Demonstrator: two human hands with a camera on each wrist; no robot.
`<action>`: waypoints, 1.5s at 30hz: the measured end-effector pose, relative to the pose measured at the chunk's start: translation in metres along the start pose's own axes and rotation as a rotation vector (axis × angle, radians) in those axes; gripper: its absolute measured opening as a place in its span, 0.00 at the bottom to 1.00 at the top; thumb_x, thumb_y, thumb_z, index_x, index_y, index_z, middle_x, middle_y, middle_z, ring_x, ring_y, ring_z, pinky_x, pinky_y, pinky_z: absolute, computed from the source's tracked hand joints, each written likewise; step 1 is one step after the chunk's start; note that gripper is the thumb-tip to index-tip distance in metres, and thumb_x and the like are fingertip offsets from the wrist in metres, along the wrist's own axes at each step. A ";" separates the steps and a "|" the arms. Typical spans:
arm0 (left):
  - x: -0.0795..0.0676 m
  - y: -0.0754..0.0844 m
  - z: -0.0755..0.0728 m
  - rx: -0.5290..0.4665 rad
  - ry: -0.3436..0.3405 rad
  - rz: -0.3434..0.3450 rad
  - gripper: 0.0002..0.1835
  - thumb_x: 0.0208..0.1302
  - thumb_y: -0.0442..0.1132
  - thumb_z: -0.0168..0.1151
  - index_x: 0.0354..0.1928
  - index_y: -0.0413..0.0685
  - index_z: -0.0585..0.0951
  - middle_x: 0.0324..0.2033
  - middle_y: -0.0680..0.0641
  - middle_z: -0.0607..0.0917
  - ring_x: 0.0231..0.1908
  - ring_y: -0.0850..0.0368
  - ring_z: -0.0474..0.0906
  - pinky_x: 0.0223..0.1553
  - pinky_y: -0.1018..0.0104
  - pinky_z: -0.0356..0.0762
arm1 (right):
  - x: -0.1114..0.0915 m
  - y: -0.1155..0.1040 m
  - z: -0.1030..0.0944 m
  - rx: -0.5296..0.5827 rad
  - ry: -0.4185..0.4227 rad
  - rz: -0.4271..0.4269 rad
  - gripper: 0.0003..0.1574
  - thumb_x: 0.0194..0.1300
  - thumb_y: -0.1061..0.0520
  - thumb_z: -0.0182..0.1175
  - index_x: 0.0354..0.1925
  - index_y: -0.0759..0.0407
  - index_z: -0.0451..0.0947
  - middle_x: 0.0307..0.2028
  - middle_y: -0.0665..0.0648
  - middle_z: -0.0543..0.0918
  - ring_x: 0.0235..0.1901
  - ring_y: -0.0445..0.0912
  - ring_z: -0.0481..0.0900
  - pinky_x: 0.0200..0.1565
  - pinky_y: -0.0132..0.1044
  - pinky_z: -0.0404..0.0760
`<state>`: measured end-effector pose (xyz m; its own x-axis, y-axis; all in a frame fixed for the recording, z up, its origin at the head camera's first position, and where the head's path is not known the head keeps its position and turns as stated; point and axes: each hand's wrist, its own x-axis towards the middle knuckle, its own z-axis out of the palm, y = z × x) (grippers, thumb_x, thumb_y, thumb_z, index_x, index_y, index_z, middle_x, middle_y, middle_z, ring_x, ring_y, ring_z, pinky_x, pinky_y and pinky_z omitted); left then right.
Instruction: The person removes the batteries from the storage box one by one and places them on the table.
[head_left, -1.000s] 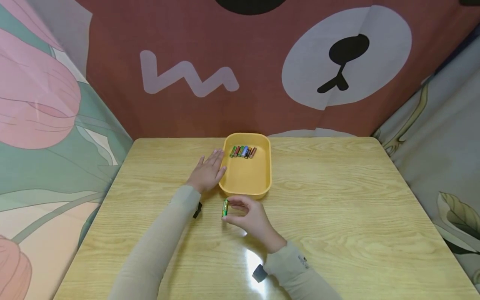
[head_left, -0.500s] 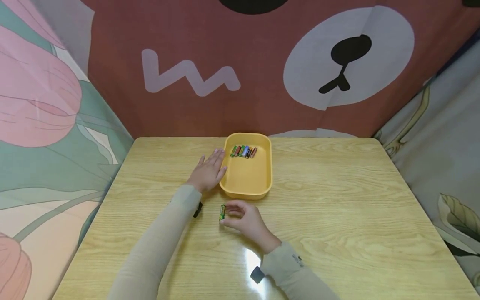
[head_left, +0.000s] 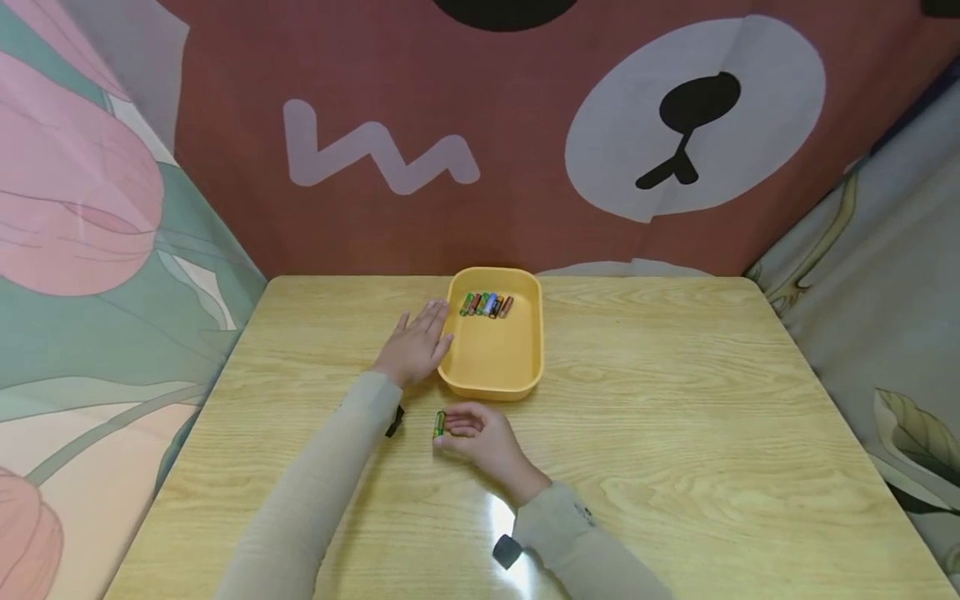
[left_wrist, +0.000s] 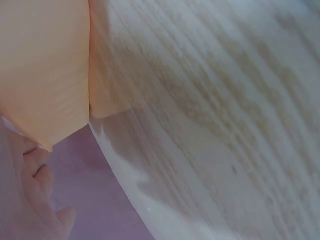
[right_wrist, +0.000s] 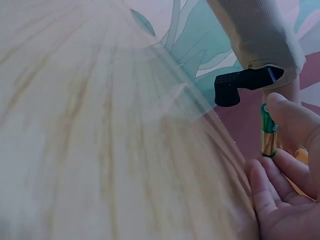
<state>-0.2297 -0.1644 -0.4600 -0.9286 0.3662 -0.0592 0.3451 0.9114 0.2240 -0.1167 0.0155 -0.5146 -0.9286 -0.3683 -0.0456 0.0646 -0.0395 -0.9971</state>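
Observation:
Between the thumb and a fingertip of my right hand (head_left: 483, 439), a green and gold battery (right_wrist: 269, 131) is pinched by its two ends. In the head view that hand is in front of the yellow tray (head_left: 491, 393), to its near left. My left hand (head_left: 414, 343) lies against the tray's left side with its fingers straight and touching the rim. Inside the tray, toward the far end, several batteries (head_left: 487, 305) of mixed colours lie side by side in a row. The left wrist view shows the tray's wall (left_wrist: 45, 75) beside the left fingers.
The tray stands on a wood-grain table (head_left: 675, 400) near its far edge. Behind it hangs a brown printed cloth (head_left: 517, 225), with patterned cloths at both sides. A black wrist camera (right_wrist: 240, 85) sits on the left sleeve.
My right hand has shifted slightly left and toward the near side with the battery still pinched in it. The left hand and the tray have stayed in place.

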 end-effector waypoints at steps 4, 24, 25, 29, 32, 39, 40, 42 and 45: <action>-0.001 -0.001 0.000 0.000 -0.001 -0.003 0.35 0.82 0.55 0.33 0.82 0.46 0.44 0.80 0.46 0.46 0.79 0.52 0.39 0.77 0.43 0.38 | 0.001 0.003 0.001 -0.009 -0.002 0.005 0.30 0.54 0.68 0.75 0.55 0.74 0.79 0.47 0.65 0.85 0.46 0.50 0.85 0.52 0.36 0.84; -0.006 0.002 0.004 -0.004 -0.005 -0.026 0.36 0.82 0.55 0.34 0.81 0.43 0.44 0.80 0.44 0.46 0.79 0.50 0.38 0.76 0.41 0.39 | -0.005 0.006 0.002 -0.355 -0.058 -0.101 0.27 0.50 0.57 0.81 0.48 0.62 0.84 0.37 0.54 0.83 0.34 0.42 0.78 0.37 0.29 0.80; -0.006 0.001 0.005 -0.002 -0.007 -0.026 0.37 0.82 0.55 0.34 0.81 0.43 0.43 0.80 0.44 0.46 0.79 0.50 0.38 0.77 0.41 0.39 | -0.005 0.007 0.003 -0.368 -0.059 -0.108 0.27 0.49 0.57 0.81 0.48 0.62 0.84 0.37 0.54 0.83 0.34 0.42 0.78 0.37 0.29 0.79; -0.006 0.002 0.006 -0.011 -0.016 -0.025 0.36 0.82 0.55 0.33 0.81 0.44 0.43 0.80 0.45 0.45 0.79 0.51 0.38 0.77 0.42 0.38 | -0.006 0.006 0.003 -0.399 -0.060 -0.110 0.28 0.48 0.56 0.82 0.48 0.62 0.84 0.37 0.53 0.82 0.33 0.41 0.77 0.37 0.29 0.79; -0.005 0.002 0.005 -0.010 -0.018 -0.026 0.36 0.82 0.55 0.33 0.81 0.44 0.43 0.80 0.45 0.45 0.79 0.51 0.38 0.77 0.42 0.37 | -0.006 0.006 0.003 -0.422 -0.063 -0.104 0.29 0.48 0.55 0.82 0.49 0.60 0.84 0.37 0.52 0.81 0.33 0.40 0.76 0.37 0.29 0.79; -0.002 0.004 0.003 -0.008 -0.013 -0.023 0.37 0.82 0.55 0.34 0.81 0.44 0.43 0.80 0.45 0.46 0.80 0.51 0.38 0.77 0.42 0.36 | -0.005 0.005 0.001 -0.450 -0.058 -0.119 0.29 0.49 0.55 0.82 0.49 0.59 0.84 0.36 0.51 0.81 0.32 0.39 0.76 0.36 0.29 0.79; -0.002 0.005 0.003 -0.009 -0.015 -0.023 0.37 0.82 0.56 0.34 0.81 0.44 0.43 0.80 0.45 0.45 0.80 0.51 0.38 0.77 0.43 0.36 | -0.005 0.004 0.001 -0.449 -0.056 -0.120 0.29 0.49 0.55 0.82 0.49 0.59 0.84 0.36 0.51 0.81 0.32 0.40 0.76 0.36 0.29 0.79; -0.001 0.005 0.003 -0.005 -0.019 -0.022 0.37 0.82 0.56 0.32 0.81 0.44 0.42 0.80 0.45 0.45 0.80 0.51 0.38 0.77 0.43 0.36 | -0.004 0.004 0.001 -0.448 -0.049 -0.121 0.29 0.49 0.55 0.82 0.49 0.60 0.84 0.36 0.51 0.81 0.32 0.40 0.76 0.36 0.29 0.78; 0.001 0.005 0.003 0.003 -0.022 -0.019 0.37 0.82 0.57 0.32 0.81 0.44 0.42 0.80 0.45 0.45 0.79 0.51 0.38 0.77 0.43 0.36 | -0.005 0.004 0.000 -0.454 -0.040 -0.125 0.29 0.49 0.55 0.82 0.48 0.61 0.84 0.35 0.52 0.81 0.32 0.41 0.76 0.36 0.29 0.78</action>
<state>-0.2287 -0.1587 -0.4623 -0.9318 0.3527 -0.0853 0.3277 0.9189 0.2197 -0.1121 0.0166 -0.5183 -0.9035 -0.4229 0.0703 -0.2217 0.3204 -0.9210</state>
